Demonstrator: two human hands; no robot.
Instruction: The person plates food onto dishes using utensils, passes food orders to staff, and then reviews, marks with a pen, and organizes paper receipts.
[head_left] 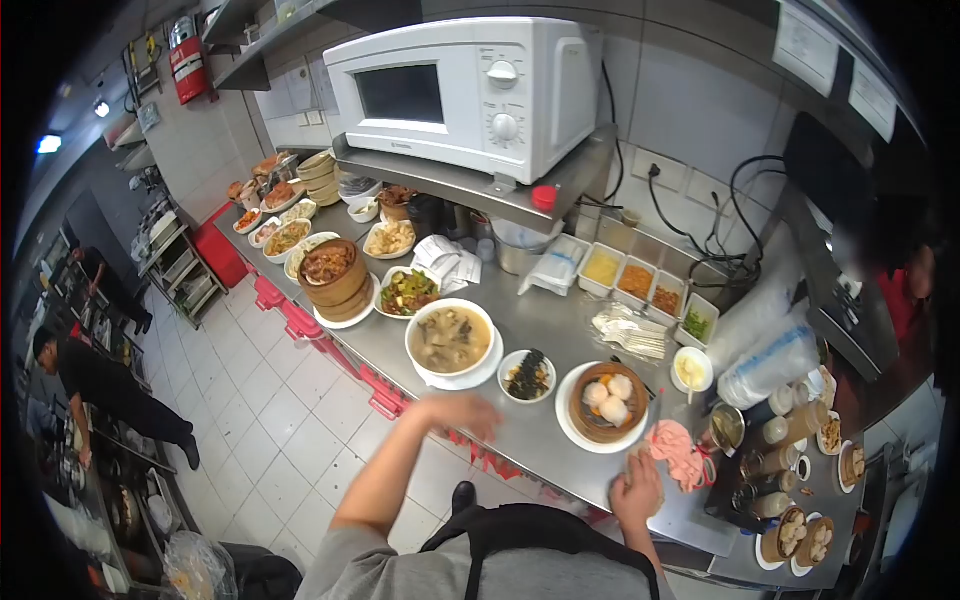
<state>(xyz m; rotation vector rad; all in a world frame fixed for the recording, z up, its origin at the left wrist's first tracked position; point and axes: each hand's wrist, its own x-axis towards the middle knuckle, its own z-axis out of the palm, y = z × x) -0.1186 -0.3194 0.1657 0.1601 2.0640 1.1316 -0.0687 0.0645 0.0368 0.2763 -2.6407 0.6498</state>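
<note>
My left hand (462,415) is in the air at the counter's front edge, just below a large white bowl of soup (449,338); its fingers are apart, slightly blurred, and hold nothing. My right hand (636,486) rests at the counter edge beside a crumpled pink cloth (680,455), its fingers bent; whether anything lies under them is hidden. Between the hands stand a small bowl with dark shredded topping (527,376) and a bamboo steamer of dumplings (607,401) on a white plate. Left of the soup are a bowl of greens (408,292) and stacked steamers (333,280).
A white microwave (470,95) sits on a shelf above the counter (530,318). Topping trays (635,281) line the back. Sauce bottles (775,460) and more steamers (790,535) stand right. Two people (115,390) work at the far left.
</note>
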